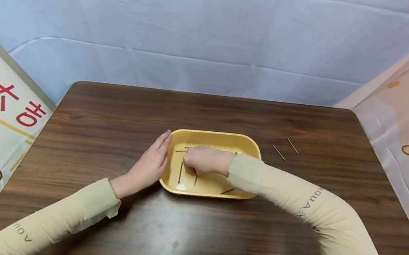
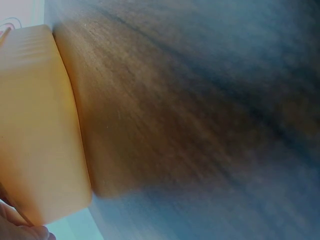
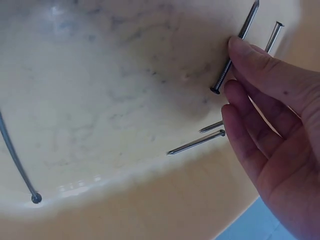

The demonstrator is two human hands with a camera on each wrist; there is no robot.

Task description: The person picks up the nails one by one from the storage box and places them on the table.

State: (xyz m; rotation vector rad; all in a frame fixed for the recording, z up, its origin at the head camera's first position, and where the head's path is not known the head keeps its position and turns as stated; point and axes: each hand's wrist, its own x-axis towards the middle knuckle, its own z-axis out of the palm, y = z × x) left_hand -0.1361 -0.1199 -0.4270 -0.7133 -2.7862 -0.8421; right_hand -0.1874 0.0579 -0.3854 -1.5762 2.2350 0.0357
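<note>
A yellow plastic tray (image 1: 219, 135) stands in the middle of the table, with several nails lying in it. My left hand (image 1: 148, 162) rests against the tray's left end with its fingers straight. In the left wrist view, the tray's outer wall (image 2: 40, 130) fills the left side, and part of the hand shows at the bottom corner. Inside the tray, my right hand (image 1: 206, 160) pinches a nail (image 3: 221, 78) between thumb and forefinger, seen in the right wrist view. Close by its fingers lies another nail (image 3: 195, 142); one more nail (image 3: 17, 160) lies farther off.
Two nails, a nearer nail (image 1: 279, 153) and a farther nail (image 1: 292, 145), lie on the dark wooden table (image 1: 122, 109) to the right of the tray. A pale cloth (image 1: 200, 33) hangs behind, with printed panels at both sides.
</note>
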